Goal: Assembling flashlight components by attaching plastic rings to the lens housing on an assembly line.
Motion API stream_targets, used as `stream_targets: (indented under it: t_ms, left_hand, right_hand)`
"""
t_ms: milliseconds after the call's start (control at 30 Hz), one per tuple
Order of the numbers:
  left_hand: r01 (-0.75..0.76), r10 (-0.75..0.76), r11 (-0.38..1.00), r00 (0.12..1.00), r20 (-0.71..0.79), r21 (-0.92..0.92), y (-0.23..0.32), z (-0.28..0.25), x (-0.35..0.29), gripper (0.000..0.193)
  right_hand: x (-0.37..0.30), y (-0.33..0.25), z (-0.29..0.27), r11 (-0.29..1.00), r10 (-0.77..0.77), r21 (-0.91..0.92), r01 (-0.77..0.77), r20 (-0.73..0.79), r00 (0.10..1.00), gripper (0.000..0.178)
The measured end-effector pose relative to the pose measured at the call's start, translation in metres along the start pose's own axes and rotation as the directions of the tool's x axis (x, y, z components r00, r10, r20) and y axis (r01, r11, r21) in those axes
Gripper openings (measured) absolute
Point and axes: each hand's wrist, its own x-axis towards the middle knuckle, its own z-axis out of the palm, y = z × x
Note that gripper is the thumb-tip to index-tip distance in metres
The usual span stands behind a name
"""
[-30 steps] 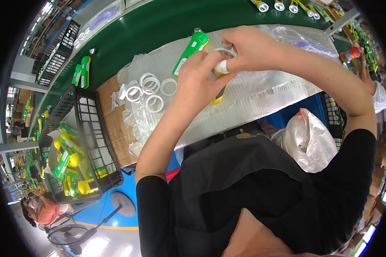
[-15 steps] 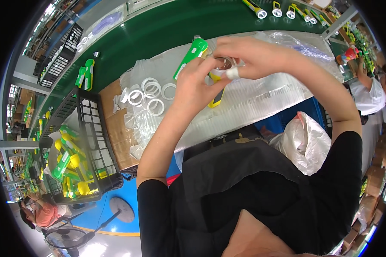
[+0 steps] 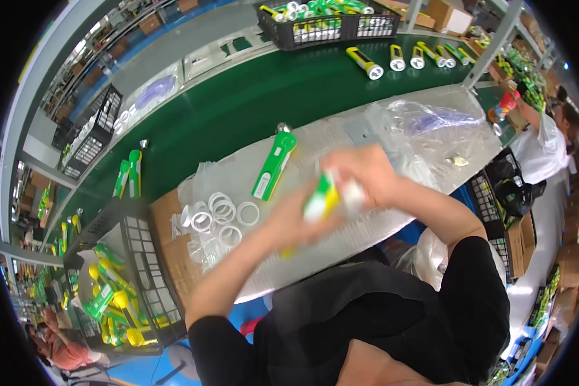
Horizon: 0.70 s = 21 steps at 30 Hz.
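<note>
From my distant place I see two bare hands above a work table covered with a pale, wrinkled plastic sheet (image 3: 321,138). The left hand (image 3: 293,222) is closed around a green, white and yellow plastic flashlight (image 3: 321,201), which is held tilted between the two hands, over the middle of the sheet. The left fingers are bent around it, but with the blur I cannot tell how each one is pressed. The right hand (image 3: 367,168) is at the upper end of this flashlight, its fingers also bent; I cannot tell whether they are pinching it or only touching.

On the left of the left hand lie several flat white rings (image 3: 230,237), some of them overlapping. Behind the hands, a green-and-white flashlight (image 3: 275,166) lies slantwise on the sheet, with a small silvery cup-shaped piece (image 3: 284,128) at its far end. Beyond it I see a dark green conveyor belt (image 3: 238,116), and farther to the right a row of yellow flashlights (image 3: 397,61). At my left, a black plastic lattice crate (image 3: 154,257) contains many yellow and green flashlights (image 3: 112,293).
</note>
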Motion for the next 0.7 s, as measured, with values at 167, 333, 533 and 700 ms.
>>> stream_targets:
  t_ms: [167,333,533,700]
  left_hand:
    - [0.056,0.029,0.968,0.945,-0.327,0.246,-0.015,-0.062,0.079,0.080]
    - [0.118,0.357,0.671,0.814,-0.459,0.732,-0.077,-0.095,0.077,0.089]
    - [0.226,0.068,0.705,0.922,-0.381,0.672,-0.091,-0.070,0.081,0.080]
    - [0.071,0.194,0.878,0.853,-0.485,0.474,-0.052,-0.048,0.060,0.076]
  right_hand:
    - [0.037,0.091,0.030,0.958,0.287,0.091,-0.272,-0.304,0.909,0.025]
    - [0.049,0.218,0.019,0.847,0.502,0.186,-0.499,-0.590,0.632,0.038]
    - [0.027,0.307,0.026,0.572,0.501,-0.392,-0.720,-0.528,0.686,0.049]
    - [0.031,0.124,0.026,0.665,0.743,0.253,-0.703,-0.123,0.658,0.039]
